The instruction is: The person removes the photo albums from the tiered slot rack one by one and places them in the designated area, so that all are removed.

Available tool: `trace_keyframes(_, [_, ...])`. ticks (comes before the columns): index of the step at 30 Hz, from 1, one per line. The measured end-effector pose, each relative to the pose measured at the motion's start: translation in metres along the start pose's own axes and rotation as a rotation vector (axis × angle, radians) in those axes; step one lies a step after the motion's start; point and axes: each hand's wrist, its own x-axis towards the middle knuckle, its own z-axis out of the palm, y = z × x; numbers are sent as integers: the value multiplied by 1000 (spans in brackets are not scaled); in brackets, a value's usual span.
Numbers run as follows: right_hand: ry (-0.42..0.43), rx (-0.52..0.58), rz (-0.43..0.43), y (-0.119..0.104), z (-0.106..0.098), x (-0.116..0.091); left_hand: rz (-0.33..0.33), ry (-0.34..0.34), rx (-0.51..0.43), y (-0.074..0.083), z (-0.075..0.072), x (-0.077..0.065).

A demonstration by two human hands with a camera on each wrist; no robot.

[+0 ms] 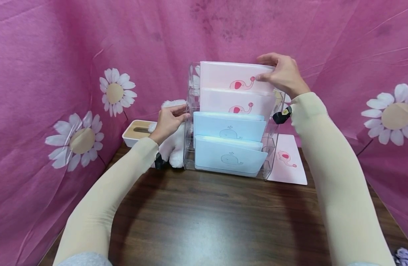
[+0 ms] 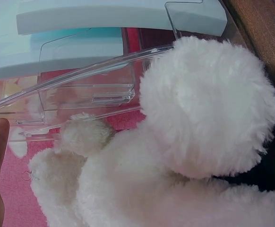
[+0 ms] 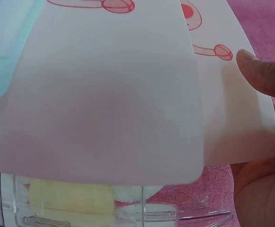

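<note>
A clear acrylic file rack (image 1: 269,173) stands on the table with tiered slots. Its two upper slots bear pink elephant folders (image 1: 220,74), its two lower ones light-blue whale folders (image 1: 210,153). With the thumb in front and fingers behind, my right hand (image 1: 285,72) pinches the rearmost pink folder at its upper right edge. In the right wrist view that pink folder (image 3: 232,104) stands behind another pink folder (image 3: 114,94). My left hand (image 1: 168,121) holds the rack's left side panel by its edge; its fingertips are partly hidden there.
A white plush toy (image 1: 176,157) sits against the rack's left side. Behind it is a white tissue box with a wooden lid (image 1: 142,130). Another pink elephant sheet (image 1: 287,166) lies on the dark wooden table (image 1: 204,214), right of the rack. A pink flowered cloth (image 1: 150,37) hangs behind.
</note>
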Motion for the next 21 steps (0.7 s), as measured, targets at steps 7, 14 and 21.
trace_keyframes(7, [-43,-103,18,-1,1,3,-1,-9,-9,1,1,-1])
trace_keyframes(14, [-57,-177,19,0,3,6,2,-12,-22,3,1,-1])
trace_keyframes(21, [-63,-245,8,-3,4,8,-2,-11,-27,2,1,1])
